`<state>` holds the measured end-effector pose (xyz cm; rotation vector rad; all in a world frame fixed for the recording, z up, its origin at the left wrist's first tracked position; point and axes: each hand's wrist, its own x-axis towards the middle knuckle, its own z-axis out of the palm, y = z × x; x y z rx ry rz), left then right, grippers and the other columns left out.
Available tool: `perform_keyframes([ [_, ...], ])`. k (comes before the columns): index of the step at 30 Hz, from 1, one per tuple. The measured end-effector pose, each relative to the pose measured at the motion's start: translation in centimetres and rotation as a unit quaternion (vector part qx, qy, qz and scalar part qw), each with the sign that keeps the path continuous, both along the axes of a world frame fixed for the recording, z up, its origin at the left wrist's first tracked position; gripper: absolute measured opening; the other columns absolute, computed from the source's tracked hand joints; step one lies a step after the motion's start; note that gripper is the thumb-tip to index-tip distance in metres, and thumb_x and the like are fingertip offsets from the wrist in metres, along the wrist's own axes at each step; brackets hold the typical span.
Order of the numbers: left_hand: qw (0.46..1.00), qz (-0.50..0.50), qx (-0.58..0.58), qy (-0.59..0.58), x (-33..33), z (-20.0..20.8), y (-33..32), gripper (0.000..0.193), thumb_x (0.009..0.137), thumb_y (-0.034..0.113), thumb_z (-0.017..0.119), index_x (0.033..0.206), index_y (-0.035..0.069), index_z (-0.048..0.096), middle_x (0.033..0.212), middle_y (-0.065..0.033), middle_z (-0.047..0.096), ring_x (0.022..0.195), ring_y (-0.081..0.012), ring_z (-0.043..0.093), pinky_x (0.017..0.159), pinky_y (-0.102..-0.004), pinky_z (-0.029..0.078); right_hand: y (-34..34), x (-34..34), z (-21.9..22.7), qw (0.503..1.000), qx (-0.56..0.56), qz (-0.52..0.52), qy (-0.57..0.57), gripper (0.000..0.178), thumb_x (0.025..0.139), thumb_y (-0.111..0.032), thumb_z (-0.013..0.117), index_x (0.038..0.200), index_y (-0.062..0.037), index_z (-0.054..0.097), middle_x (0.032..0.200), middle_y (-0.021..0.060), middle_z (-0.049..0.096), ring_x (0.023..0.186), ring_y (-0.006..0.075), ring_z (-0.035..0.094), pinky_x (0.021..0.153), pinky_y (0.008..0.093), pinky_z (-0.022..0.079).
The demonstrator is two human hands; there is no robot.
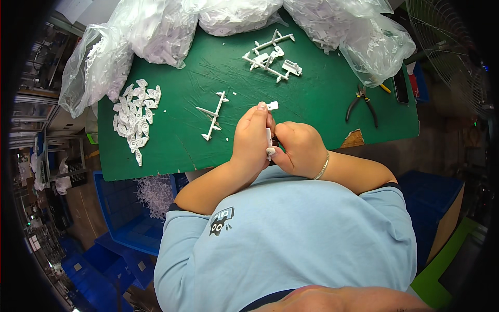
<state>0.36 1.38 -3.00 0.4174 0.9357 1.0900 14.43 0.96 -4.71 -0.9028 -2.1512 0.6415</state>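
Close to my body at the table's near edge, my two hands meet. My left hand is closed on white plastic parts; one small white tab sticks out past its fingertips. A longer white plastic part shows between the two palms. My right hand is curled against the left, its thumb by the lower end of that part. Something dark shows between the hands, mostly hidden by fingers; I cannot tell what it is. Left of my hands lies a white plastic sprue with short branches.
A pile of small white plastic pieces lies at left on the green table. More sprues and parts lie farther back. Bags of white parts line the far edge. Pliers lie right; a blue crate holds scraps below left.
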Motion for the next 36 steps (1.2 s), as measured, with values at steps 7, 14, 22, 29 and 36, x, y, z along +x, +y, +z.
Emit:
perform_keyframes([
  [7,1.0,-0.008,-0.012,-0.013,0.1,0.2,0.0,0.033,0.101,0.029,0.042,0.074,0.011,0.045,0.064,0.0008,0.042,0.052,-0.0079,0.037,0.045,-0.0252,0.033,0.0,0.1,0.3,1.0,-0.014,0.003,0.009,0.032,0.087,-0.032,0.059,0.075,-0.0034,0.051,0.064,0.0127,0.052,0.053,0.0314,0.051,0.049,0.0399,0.042],
  [14,1.0,-0.012,-0.005,-0.006,0.1,0.2,0.0,0.032,0.101,0.03,0.043,0.075,0.011,0.046,0.065,0.001,0.043,0.055,-0.0074,0.037,0.048,-0.0245,0.032,-0.2,0.3,0.2,1.0,-0.007,0.008,-0.002,0.033,0.086,-0.032,0.06,0.072,-0.0042,0.049,0.063,0.0124,0.051,0.052,0.0312,0.049,0.048,0.0402,0.041],
  [22,0.996,-0.039,0.024,-0.077,0.2,0.1,0.3,0.033,0.102,0.031,0.041,0.076,0.01,0.044,0.059,-0.0016,0.042,0.047,-0.0099,0.035,0.042,-0.0263,0.032,0.2,1.1,-0.1,0.992,-0.095,0.018,0.082,0.038,0.079,-0.037,0.074,0.071,-0.005,0.054,0.06,0.0092,0.054,0.051,0.0265,0.052,0.048,0.0347,0.041],
  [29,0.993,-0.048,0.054,-0.09,-0.1,0.0,0.3,0.033,0.101,0.032,0.04,0.075,0.011,0.043,0.055,-0.0031,0.042,0.042,-0.0115,0.036,0.039,-0.0277,0.032,0.0,0.9,-0.1,0.996,-0.04,-0.005,0.082,0.04,0.076,-0.037,0.076,0.073,-0.0037,0.054,0.062,0.0087,0.052,0.051,0.0244,0.05,0.047,0.0341,0.04],
  [36,0.987,-0.065,0.116,-0.094,-0.5,-0.7,0.4,0.036,0.102,0.032,0.04,0.074,0.01,0.043,0.055,-0.0023,0.042,0.042,-0.0107,0.037,0.039,-0.0262,0.032,0.4,1.8,0.4,0.979,-0.137,-0.022,0.151,0.036,0.088,-0.034,0.065,0.077,-0.0032,0.051,0.062,0.008,0.048,0.054,0.019,0.046,0.05,0.0315,0.038],
])
